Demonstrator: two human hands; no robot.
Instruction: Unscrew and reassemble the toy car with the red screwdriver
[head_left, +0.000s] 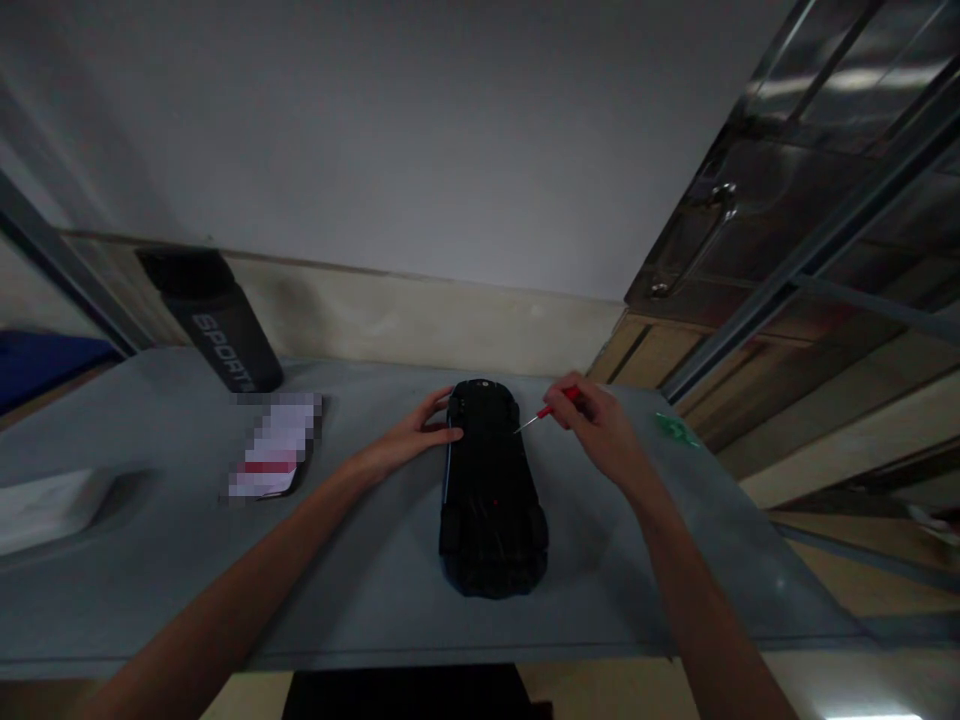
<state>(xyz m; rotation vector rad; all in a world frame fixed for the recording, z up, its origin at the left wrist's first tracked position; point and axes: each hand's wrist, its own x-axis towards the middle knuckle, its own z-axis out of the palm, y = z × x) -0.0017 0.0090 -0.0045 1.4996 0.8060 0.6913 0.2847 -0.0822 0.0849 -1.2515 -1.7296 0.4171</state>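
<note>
A black toy car (491, 490) lies upside down on the grey table, its dark underside and wheels facing up. My left hand (420, 430) grips the car's left side near its far end, thumb over the edge of the underside. In my right hand (592, 415) is a screwdriver (545, 411) with a red handle and thin metal shaft, pinched between the fingers. Its tip points down and left to the right edge of the car's underside; whether it touches cannot be made out.
At the back left a black bottle marked SPORT (225, 335) stands against the wall. A phone (277, 445), partly blurred out, lies in front of it. A white object (52, 508) sits at the left edge, a small green item (677, 429) at the right. Metal frame bars flank the table (360, 610).
</note>
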